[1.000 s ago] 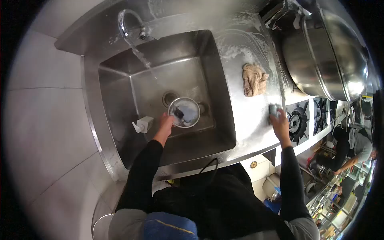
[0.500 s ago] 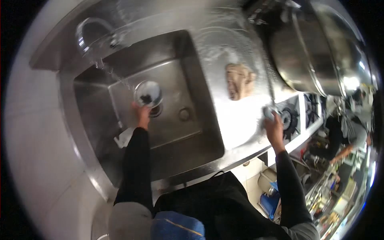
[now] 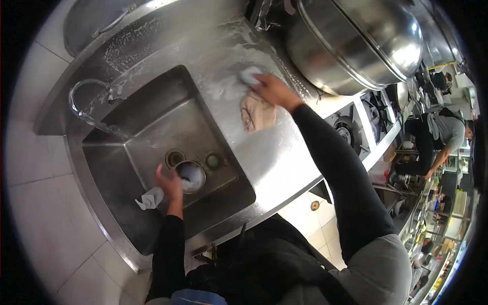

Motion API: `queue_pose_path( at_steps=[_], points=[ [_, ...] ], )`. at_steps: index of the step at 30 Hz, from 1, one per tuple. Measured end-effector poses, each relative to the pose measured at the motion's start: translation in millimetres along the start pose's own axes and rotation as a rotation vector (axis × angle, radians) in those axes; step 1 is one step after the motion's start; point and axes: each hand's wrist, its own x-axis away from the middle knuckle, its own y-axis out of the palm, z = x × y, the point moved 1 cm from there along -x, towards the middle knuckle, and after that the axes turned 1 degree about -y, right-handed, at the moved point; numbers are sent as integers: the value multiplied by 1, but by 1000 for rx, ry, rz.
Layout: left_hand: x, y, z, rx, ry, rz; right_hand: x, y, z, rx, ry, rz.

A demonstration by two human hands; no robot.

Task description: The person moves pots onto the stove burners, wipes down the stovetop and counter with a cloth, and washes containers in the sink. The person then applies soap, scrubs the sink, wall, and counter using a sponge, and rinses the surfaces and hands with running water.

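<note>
Fingers (image 3: 261, 80) of the right hand (image 3: 278, 93) are wrapped around a pale sponge (image 3: 249, 75), pressed in pretty snug as far as I can make out, though there's some blur. The sponge sits right at the fingertips, on the soapy part of the bench (image 3: 277, 165), just beyond the crumpled cloth (image 3: 258, 114), which lies partly below that hand. Left hand (image 3: 172, 187) is down in the sink (image 3: 109, 173), fingers loosely spread and not closed around anything that I can see. Closest to it is the metal bowl (image 3: 192, 178), just off those fingers on the side toward the bench, with foam in it; can't tell if they're touching the rim. Soap bottle (image 3: 152, 199) is right by the wrist on the other side, and the tap (image 3: 76, 99) is running into the far corner. What could go wrong, imo: suds make everything slick, so the sponge could skid out of the grip or the hand could snag the cloth and drag it along. A careless bump from the left forearm could tip the bottle, and a knock to the bowl might slop its foam out. Also the big pot (image 3: 351, 43) is near the right hand, so a wide swipe could clip it.
</note>
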Motion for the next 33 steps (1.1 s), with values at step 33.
queue_pose_path(
  at_steps=[33],
  points=[
    [118, -41, 253, 186, 1489, -1228, 89, 61, -63, 257, -83, 295]
  ],
)
